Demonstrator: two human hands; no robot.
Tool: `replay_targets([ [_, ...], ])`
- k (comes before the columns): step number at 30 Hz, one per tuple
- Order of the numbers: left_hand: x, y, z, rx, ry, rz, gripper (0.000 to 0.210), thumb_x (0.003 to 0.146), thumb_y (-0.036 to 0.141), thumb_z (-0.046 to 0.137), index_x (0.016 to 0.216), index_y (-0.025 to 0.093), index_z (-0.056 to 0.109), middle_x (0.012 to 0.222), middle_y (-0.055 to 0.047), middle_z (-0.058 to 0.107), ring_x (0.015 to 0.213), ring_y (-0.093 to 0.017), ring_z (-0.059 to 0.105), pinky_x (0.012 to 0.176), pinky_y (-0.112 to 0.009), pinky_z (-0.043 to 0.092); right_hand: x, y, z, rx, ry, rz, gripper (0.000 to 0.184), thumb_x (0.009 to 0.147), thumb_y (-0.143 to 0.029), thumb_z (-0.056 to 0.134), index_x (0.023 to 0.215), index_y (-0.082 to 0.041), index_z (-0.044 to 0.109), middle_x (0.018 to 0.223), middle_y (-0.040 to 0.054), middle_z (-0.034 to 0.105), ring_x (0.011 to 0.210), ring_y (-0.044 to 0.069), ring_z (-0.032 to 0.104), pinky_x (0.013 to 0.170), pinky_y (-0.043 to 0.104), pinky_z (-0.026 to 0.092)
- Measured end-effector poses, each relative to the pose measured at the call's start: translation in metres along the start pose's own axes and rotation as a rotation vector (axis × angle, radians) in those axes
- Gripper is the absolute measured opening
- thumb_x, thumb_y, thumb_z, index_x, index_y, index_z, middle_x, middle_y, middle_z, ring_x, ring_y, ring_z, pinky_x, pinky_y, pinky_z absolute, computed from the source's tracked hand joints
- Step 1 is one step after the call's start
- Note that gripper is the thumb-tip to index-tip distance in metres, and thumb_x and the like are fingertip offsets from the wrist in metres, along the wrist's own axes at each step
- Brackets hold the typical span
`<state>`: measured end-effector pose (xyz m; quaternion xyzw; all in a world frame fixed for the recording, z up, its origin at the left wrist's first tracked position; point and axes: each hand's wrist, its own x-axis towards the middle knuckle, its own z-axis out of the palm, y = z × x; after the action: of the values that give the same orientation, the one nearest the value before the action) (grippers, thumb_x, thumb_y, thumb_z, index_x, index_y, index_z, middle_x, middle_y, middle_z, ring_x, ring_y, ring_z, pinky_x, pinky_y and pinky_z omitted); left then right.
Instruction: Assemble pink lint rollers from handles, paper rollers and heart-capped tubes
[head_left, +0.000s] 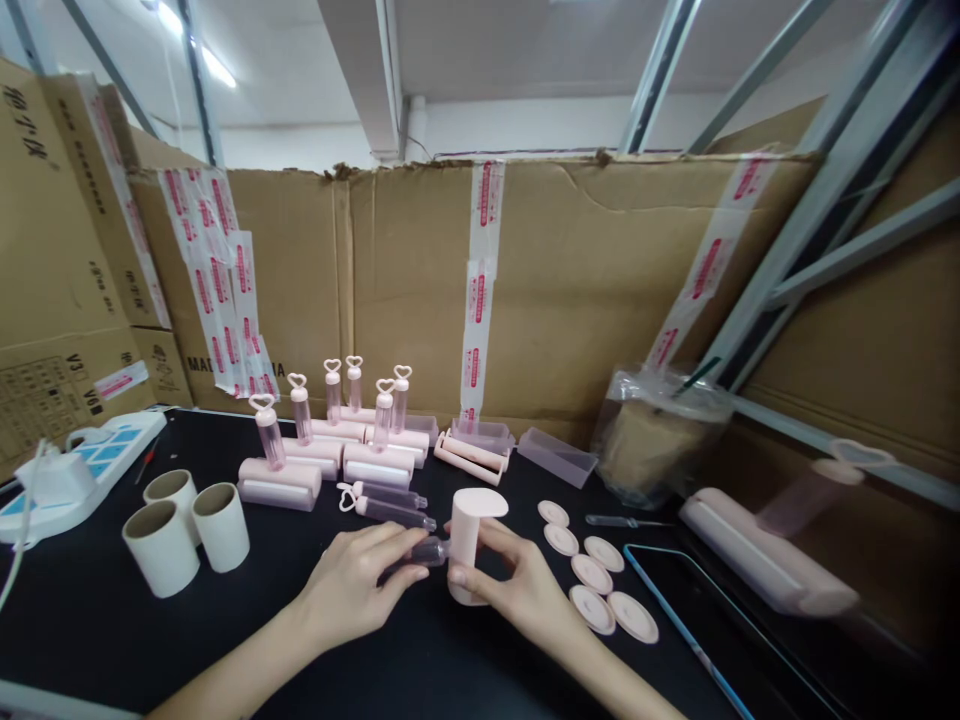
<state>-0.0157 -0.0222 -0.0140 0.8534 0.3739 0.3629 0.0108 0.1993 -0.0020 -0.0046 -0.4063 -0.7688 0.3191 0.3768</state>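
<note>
My left hand [360, 585] is closed on a clear plastic handle [430, 551], its tip pointing right. My right hand [521, 580] grips a pale pink roller housing [466, 530], upright with a flat lobe at its top. The handle's tip meets the housing's left side; whether it is inserted I cannot tell. Just behind my left hand lie loose clear handles [394, 506] with pink heart loops. Several pink rollers [279, 484] with upright heart-loop handles stand farther back. Round pink caps [592, 574] lie right of my right hand.
White-coated cardboard tubes [160, 549] stand at left near a power strip [112, 465]. An open pink frame [472, 456] and a translucent cover [556, 456] lie behind. At right are a small screwdriver [621, 521], a blue-edged tablet [720, 610], a bagged container [656, 445] and another roller [765, 548].
</note>
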Motion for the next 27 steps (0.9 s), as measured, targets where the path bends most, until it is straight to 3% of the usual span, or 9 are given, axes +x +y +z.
replay_targets([
  [6, -0.002, 0.001, 0.005, 0.354, 0.129, 0.23, 0.032, 0.088, 0.023, 0.049, 0.119, 0.012, 0.051, 0.095, -0.008, 0.068, 0.077, -0.019, 0.065, 0.066, -0.031, 0.054, -0.001, -0.007, 0.001, -0.07, 0.028, 0.018, 0.028, 0.076, -0.04, 0.063, 0.09, -0.016, 0.068, 0.079, 0.0033, 0.057, 0.075, 0.02, 0.055, 0.069, 0.029, 0.046],
  [12, -0.003, 0.003, 0.007, 0.45, 0.122, 0.278, 0.032, 0.089, 0.023, 0.048, 0.118, 0.01, 0.051, 0.095, -0.01, 0.068, 0.073, -0.019, 0.065, 0.063, -0.029, 0.053, -0.004, -0.004, 0.006, -0.032, -0.02, 0.022, 0.024, 0.077, -0.037, 0.062, 0.087, -0.016, 0.068, 0.082, 0.0045, 0.06, 0.077, 0.02, 0.056, 0.069, 0.029, 0.047],
  [17, -0.004, 0.002, 0.011, 0.226, 0.033, 0.105, 0.029, 0.09, 0.027, 0.046, 0.116, 0.017, 0.052, 0.098, -0.008, 0.067, 0.083, -0.019, 0.065, 0.07, -0.03, 0.052, -0.004, -0.003, 0.007, 0.049, -0.056, 0.049, 0.029, 0.076, -0.04, 0.063, 0.096, -0.02, 0.068, 0.09, 0.0053, 0.06, 0.083, 0.022, 0.058, 0.066, 0.027, 0.049],
  [19, -0.002, 0.002, 0.009, 0.081, 0.026, 0.007, 0.028, 0.088, 0.029, 0.049, 0.114, 0.02, 0.052, 0.099, -0.005, 0.067, 0.086, -0.018, 0.064, 0.074, -0.028, 0.051, -0.002, -0.006, 0.002, 0.06, -0.065, 0.043, 0.043, 0.071, -0.042, 0.068, 0.109, -0.023, 0.064, 0.09, 0.0047, 0.061, 0.081, 0.022, 0.058, 0.067, 0.029, 0.05],
  [22, 0.002, 0.002, 0.0, -0.119, -0.017, -0.148, 0.028, 0.085, 0.032, 0.054, 0.11, 0.022, 0.053, 0.096, -0.003, 0.065, 0.074, -0.014, 0.062, 0.068, -0.024, 0.05, 0.001, -0.013, -0.008, 0.126, -0.098, 0.022, 0.059, 0.07, -0.042, 0.07, 0.123, -0.021, 0.055, 0.089, 0.005, 0.065, 0.082, 0.022, 0.06, 0.076, 0.034, 0.05],
  [24, 0.006, 0.002, -0.006, -0.186, -0.037, -0.215, 0.025, 0.083, 0.032, 0.056, 0.105, 0.022, 0.055, 0.094, -0.003, 0.063, 0.071, -0.013, 0.059, 0.065, -0.024, 0.049, 0.002, -0.019, -0.014, 0.176, -0.125, 0.048, 0.05, 0.076, -0.042, 0.063, 0.12, -0.018, 0.056, 0.092, 0.0069, 0.068, 0.084, 0.022, 0.062, 0.078, 0.035, 0.05],
  [27, 0.01, 0.003, -0.013, -0.189, -0.107, -0.215, 0.016, 0.081, 0.033, 0.058, 0.092, 0.022, 0.061, 0.085, -0.001, 0.062, 0.077, -0.015, 0.058, 0.071, -0.026, 0.046, 0.003, -0.025, -0.027, 0.051, -0.158, 0.071, 0.029, 0.08, -0.041, 0.057, 0.095, -0.019, 0.069, 0.088, 0.0058, 0.071, 0.081, 0.021, 0.064, 0.075, 0.031, 0.05],
])
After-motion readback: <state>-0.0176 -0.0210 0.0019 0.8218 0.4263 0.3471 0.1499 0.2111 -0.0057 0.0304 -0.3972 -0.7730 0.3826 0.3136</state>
